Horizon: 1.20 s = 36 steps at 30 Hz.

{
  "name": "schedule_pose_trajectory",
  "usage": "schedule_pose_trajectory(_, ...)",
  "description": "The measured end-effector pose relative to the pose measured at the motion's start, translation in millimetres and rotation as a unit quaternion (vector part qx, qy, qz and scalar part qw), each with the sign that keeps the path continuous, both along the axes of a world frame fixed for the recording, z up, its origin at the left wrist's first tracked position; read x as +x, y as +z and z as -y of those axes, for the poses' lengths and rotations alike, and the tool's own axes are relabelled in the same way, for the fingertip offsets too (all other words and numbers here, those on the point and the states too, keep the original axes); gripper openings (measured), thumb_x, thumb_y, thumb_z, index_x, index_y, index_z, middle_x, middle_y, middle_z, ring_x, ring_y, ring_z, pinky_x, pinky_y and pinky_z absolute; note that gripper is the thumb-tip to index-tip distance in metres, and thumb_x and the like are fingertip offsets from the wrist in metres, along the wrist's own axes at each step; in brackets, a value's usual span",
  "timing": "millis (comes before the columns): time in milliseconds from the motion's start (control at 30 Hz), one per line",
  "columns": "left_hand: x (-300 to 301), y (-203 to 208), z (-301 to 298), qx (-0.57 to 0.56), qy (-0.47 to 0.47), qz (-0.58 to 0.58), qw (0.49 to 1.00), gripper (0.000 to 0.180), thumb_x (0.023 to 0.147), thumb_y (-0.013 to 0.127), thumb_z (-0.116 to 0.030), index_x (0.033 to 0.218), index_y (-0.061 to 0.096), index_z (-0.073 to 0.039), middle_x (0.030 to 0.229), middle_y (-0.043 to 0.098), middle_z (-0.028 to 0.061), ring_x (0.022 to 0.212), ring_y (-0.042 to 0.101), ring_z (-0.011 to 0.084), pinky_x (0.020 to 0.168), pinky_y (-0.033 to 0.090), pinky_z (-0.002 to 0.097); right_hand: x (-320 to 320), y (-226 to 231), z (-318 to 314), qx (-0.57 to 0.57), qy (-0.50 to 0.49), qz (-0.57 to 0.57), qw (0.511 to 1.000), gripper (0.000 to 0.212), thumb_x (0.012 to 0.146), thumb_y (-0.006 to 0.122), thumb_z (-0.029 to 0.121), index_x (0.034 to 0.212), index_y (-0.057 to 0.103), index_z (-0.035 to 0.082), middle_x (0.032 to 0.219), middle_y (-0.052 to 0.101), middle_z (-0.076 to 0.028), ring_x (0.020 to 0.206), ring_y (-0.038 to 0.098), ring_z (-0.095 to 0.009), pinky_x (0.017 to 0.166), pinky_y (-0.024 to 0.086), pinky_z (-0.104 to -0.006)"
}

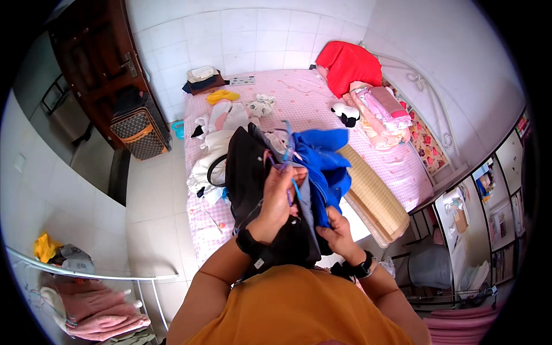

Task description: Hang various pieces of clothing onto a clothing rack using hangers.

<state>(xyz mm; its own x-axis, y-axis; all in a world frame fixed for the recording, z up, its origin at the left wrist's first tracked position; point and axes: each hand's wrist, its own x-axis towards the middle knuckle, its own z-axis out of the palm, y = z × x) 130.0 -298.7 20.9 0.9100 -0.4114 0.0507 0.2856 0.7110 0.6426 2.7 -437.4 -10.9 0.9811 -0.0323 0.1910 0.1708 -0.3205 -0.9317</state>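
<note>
In front of my body, my left hand (pixel 280 195) is closed around thin blue and purple clothes hangers (pixel 295 188), their upper ends rising above the fingers. My right hand (pixel 339 233) grips the lower edge of a bright blue garment (pixel 325 158), which has a grey inner side. Against my left wrist and below it lies a large black cloth item (pixel 244 181); whether it is a bag or a jacket cannot be made out. A black loop sticks out from its left side. Its lower part runs down to my orange shirt.
Beyond my hands is a bed with a pink checked sheet (pixel 293 95), bearing white clothes (pixel 213 149), a rolled straw mat (pixel 376 198), a red cloth (pixel 351 66) and folded pink bedding (pixel 382 109). A suitcase (pixel 141 129) stands by the door; a white rail (pixel 115 277) is lower left.
</note>
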Motion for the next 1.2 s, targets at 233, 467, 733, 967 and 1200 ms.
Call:
schedule_pose_trajectory(233, -31, -27, 13, 0.076, 0.009, 0.039, 0.996, 0.034, 0.077, 0.066, -0.002, 0.104, 0.044, -0.003, 0.093, 0.055, 0.0049, 0.085, 0.056, 0.0117, 0.077, 0.045, 0.0250, -9, -18, -28, 0.063, 0.024, 0.003, 0.998, 0.025, 0.076, 0.057, -0.002, 0.098, 0.047, 0.004, 0.081, 0.048, -0.003, 0.078, 0.047, -0.011, 0.070, 0.038, -0.0249)
schedule_pose_trajectory(467, -27, -56, 11, 0.120, 0.010, 0.053, 0.991, 0.030, 0.072, 0.064, 0.004, 0.097, 0.049, -0.002, 0.083, 0.056, 0.0012, 0.074, 0.053, 0.0069, 0.068, 0.043, 0.0204, -7, 19, -32, -0.222, 0.045, -0.165, 0.960, 0.039, 0.073, 0.067, 0.009, 0.102, 0.040, 0.004, 0.084, 0.051, -0.012, 0.075, 0.056, -0.027, 0.065, 0.043, -0.0356)
schedule_pose_trajectory(733, -56, -48, 30, 0.168, -0.054, 0.112, 0.978, 0.036, 0.076, 0.062, -0.001, 0.108, 0.047, -0.001, 0.095, 0.056, 0.0038, 0.088, 0.054, 0.0118, 0.079, 0.042, 0.0255, 19, -20, -36, 0.038, -0.184, 0.103, 0.977, 0.063, 0.066, 0.071, 0.006, 0.115, 0.030, 0.002, 0.098, 0.053, -0.017, 0.088, 0.059, -0.025, 0.074, 0.048, -0.0374)
schedule_pose_trajectory(967, -53, -15, 73, 0.146, -0.023, 0.279, 0.949, 0.048, 0.071, 0.065, -0.007, 0.115, 0.047, -0.001, 0.106, 0.046, 0.0092, 0.102, 0.047, 0.0192, 0.087, 0.038, 0.0308, 15, 37, 23, 0.057, -0.158, 0.070, 0.983, 0.058, 0.070, 0.064, -0.002, 0.118, 0.032, 0.006, 0.088, 0.058, -0.014, 0.072, 0.060, -0.021, 0.052, 0.050, -0.0305)
schedule_pose_trajectory(1200, -100, 144, 89, 0.079, 0.111, 0.521, 0.843, 0.056, 0.075, 0.064, -0.012, 0.122, 0.039, 0.002, 0.110, 0.042, 0.0126, 0.100, 0.047, 0.0225, 0.086, 0.039, 0.0308, -36, 199, 47, 0.023, -0.057, 0.298, 0.952, 0.063, 0.068, 0.056, -0.013, 0.122, 0.032, 0.007, 0.100, 0.055, -0.011, 0.085, 0.057, -0.016, 0.067, 0.050, -0.0263)
